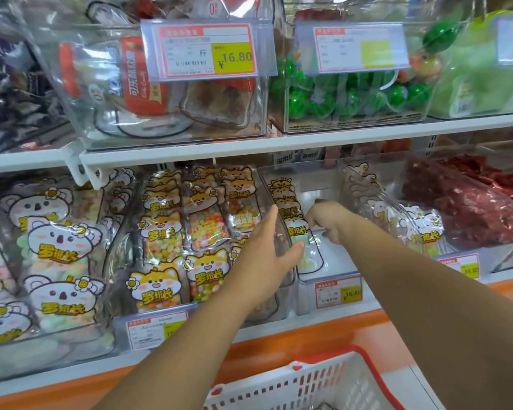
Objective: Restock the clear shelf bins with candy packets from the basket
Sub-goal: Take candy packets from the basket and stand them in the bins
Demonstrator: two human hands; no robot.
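A clear shelf bin in the middle of the lower shelf holds an upright row of candy packets with yellow cartoon animals. My left hand lies with straight fingers against the bin's left wall, its thumb touching the front packet. My right hand reaches into the bin from the right, and its curled fingers grip the row of packets near their tops. The white basket with a red rim sits at the bottom of the view. What it holds is mostly hidden.
The bin to the left is packed with orange cat candy packets, and koala packets fill the one beyond. Red wrapped sweets lie at the right. The upper shelf carries bins with price tags.
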